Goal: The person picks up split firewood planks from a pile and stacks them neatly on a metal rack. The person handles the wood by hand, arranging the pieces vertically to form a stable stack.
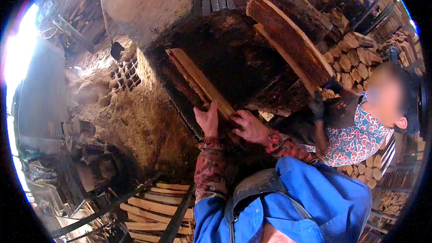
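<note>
A long, narrow wooden plank (203,81) slants away from me into a dark hollow, beside a second, darker strip of wood. My left hand (208,119) grips the near part of the wood from its left side, thumb up along the edge. On the right, my right hand (251,127) is closed round the plank's near end, fingers bent over it. The undersides of both grips are hidden. Red and black patterned sleeves cover my forearms.
At the right, a co-worker in dark gloves (318,108) holds a long curved slab of wood (292,36). Split logs (355,60) are stacked behind. A rough clay wall (139,121) stands left of my hands. Wooden slats (155,213) lie at lower left, near dark metal bars (177,218).
</note>
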Tool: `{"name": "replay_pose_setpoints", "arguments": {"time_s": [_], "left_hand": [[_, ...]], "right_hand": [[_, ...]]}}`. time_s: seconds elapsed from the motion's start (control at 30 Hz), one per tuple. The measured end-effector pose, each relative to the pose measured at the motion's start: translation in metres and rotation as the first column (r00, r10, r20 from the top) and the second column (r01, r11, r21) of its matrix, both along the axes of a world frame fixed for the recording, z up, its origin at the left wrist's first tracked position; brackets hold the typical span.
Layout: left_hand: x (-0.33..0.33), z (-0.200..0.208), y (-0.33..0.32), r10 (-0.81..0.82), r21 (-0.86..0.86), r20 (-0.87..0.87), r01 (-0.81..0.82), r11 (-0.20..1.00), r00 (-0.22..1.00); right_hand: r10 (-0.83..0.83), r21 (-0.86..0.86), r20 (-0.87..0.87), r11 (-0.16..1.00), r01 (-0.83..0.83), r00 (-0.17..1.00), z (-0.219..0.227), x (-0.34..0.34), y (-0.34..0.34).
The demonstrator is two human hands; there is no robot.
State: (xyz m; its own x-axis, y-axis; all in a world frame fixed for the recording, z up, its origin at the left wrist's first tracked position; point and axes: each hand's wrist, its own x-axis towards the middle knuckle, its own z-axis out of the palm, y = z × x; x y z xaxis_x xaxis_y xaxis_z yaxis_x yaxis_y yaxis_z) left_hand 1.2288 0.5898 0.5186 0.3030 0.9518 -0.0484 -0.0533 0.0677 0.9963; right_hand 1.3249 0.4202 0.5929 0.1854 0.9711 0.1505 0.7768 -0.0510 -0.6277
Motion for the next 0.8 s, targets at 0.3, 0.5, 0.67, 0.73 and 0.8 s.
{"name": "replay_pose_setpoints", "arguments": {"time_s": [0.3, 0.5, 0.67, 0.73, 0.8], "left_hand": [[-0.005, 0.025, -0.024, 0.062, -0.059, 0.155, -0.053, 0.997, 0.986], [-0.019, 0.006, -0.019, -0.016, 0.012, -0.207, 0.019, 1.0, 0.978], [-0.009, -0.017, -0.017, 0.121, 0.027, -0.083, -0.119, 0.992, 0.989], [-0.019, -0.023, -0.011, 0.102, 0.007, -0.114, -0.102, 0.995, 0.988], [-0.013, 0.001, -0.012, -0.059, -0.101, -0.177, 0.041, 0.994, 0.982]], "right_hand": [[-0.399, 0.0, -0.157, 0.915, 0.404, 0.903, 0.038, 0.04, -0.031], [-0.587, 0.146, -0.036, 0.798, 0.585, 0.809, 0.068, 0.079, -0.05], [-0.707, 0.001, 0.434, 0.62, 0.784, 0.559, -0.003, 0.159, -0.066], [-0.7, -0.253, 0.01, 0.689, 0.679, 0.714, 0.019, 0.165, -0.042], [-0.646, -0.211, 0.137, 0.721, 0.659, 0.751, 0.001, 0.166, -0.031]]}}
